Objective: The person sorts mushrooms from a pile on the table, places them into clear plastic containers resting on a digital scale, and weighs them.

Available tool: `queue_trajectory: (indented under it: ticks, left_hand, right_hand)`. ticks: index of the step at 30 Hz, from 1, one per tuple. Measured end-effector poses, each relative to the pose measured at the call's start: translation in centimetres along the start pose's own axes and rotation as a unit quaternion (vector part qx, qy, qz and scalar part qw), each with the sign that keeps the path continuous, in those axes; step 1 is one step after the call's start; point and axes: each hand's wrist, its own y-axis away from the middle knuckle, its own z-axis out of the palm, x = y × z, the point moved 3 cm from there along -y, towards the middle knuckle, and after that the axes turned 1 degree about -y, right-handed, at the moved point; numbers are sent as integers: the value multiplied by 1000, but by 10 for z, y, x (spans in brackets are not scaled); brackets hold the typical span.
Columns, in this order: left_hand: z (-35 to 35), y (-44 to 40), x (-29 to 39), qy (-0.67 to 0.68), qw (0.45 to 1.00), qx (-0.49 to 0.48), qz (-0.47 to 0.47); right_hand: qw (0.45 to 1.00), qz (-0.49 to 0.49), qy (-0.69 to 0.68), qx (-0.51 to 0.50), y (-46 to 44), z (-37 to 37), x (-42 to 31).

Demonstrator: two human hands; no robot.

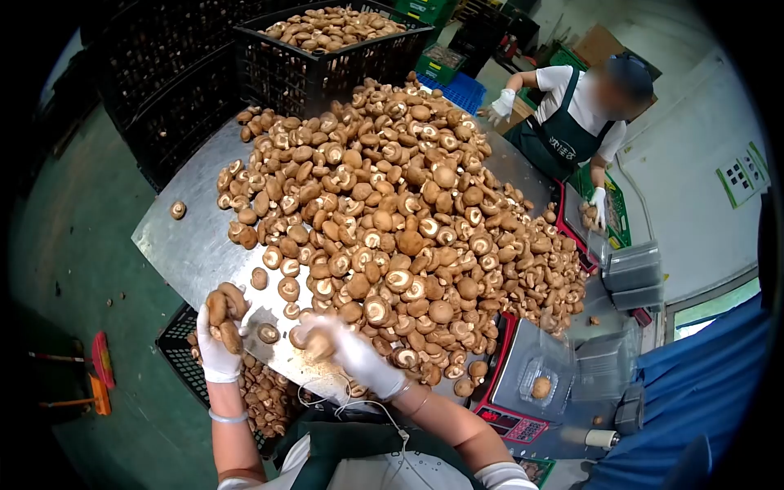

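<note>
The mushroom pile [408, 220] spreads over a metal table [196, 196], caps and pale stems facing every way. Just below its left edge, the left hand [219, 353], in a white glove, is partly closed, its fingers curled round a small bunch of mushrooms [224, 312]. The right hand [359, 359], also gloved, is at the pile's near edge, blurred, its fingers bent in on a single mushroom [319, 344] — how tightly, I cannot tell. Between the hands, a loose mushroom [268, 332] lies on the table, and a stray mushroom [178, 210] sits well apart to the left of the pile. Behind the pile stands a black crate [282, 80] filled with mushrooms; below its near left side is a lower crate [184, 347], also holding mushrooms. Right of its near end, a red-edged scale [510, 404] carries an open clear tray [527, 390] with one mushroom inside, beside stacked clear trays [600, 367]. Beyond the pile's far right side, a co-worker [563, 122] in white gloves stands by a second scale [576, 220].
</note>
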Motion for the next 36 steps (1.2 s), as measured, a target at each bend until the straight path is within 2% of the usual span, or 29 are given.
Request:
queue_trajectory:
  ticks: [1,2,3,4,5,6,8,10,12,14,15,16,18,20,21,23,25,27,28,30,31,32,34,36]
  left_hand:
    - [5,0,6,28,999,-30,-24]
    - [9,-2,8,27,999,-31,-24]
    - [12,-3,10,19,999,-17,-24]
    - [16,-3,12,11,1000,-1,-22]
    - [25,-3,12,-13,1000,26,-11]
    - [16,-6,10,-21,999,-38,-1]
    - [7,-7,-4,-1,1000,-26,-8]
    - [23,-1,-10,14,999,-34,-31]
    - [62,7,-11,15,988,129,-79]
    - [35,4,-27,50,993,8,-105]
    - [25,3,-34,64,989,-52,-120]
    - [15,4,-40,94,984,-48,-142]
    - [9,7,-49,54,985,37,-159]
    - [21,12,-53,55,981,28,-186]
    - [28,11,-58,56,980,25,-191]
    - [46,11,-69,11,976,-69,-208]
    - [28,13,-104,-16,959,5,-281]
    - [35,17,-123,-37,949,13,-312]
    - [42,18,-128,-35,950,8,-310]
    - [60,22,-132,-39,956,39,-288]
    - [45,22,-140,-24,955,5,-294]
    - [49,22,-138,-27,955,5,-296]
    - [57,23,-131,-20,957,34,-289]
    - [56,24,-126,-16,954,28,-299]
  right_hand:
    - [987,-38,155,-20,1,18,3]
    - [948,-75,306,-39,2,35,-3]
    - [859,-173,482,-16,-2,32,-3]
    - [784,-248,567,45,-10,17,-6]
    - [780,-190,589,94,-21,2,-20]
    - [770,-130,608,142,-30,-15,-35]
    - [612,-162,744,213,-37,-49,-40]
    - [548,-77,812,185,-42,-80,-14]
    - [542,-106,812,189,-39,-81,-20]
    - [599,-96,777,170,-34,-80,-28]
    - [634,-156,737,175,-30,-78,-38]
    - [677,-173,693,180,-24,-76,-46]
    - [785,-216,535,224,-15,-79,-50]
    - [913,-138,295,244,4,-85,-57]
    - [937,-115,207,258,14,-87,-56]
    - [940,-101,148,291,29,-88,-56]
    - [939,-107,127,302,37,-94,-47]
    - [894,-127,294,313,44,-99,-41]
    - [894,-128,293,314,45,-99,-39]
    - [842,-173,391,329,47,-90,-43]
    - [815,-198,453,302,46,-82,-44]
    - [767,-195,560,246,42,-73,-43]
    - [684,-168,690,167,34,-55,-41]
    - [674,-151,708,145,28,-58,-30]
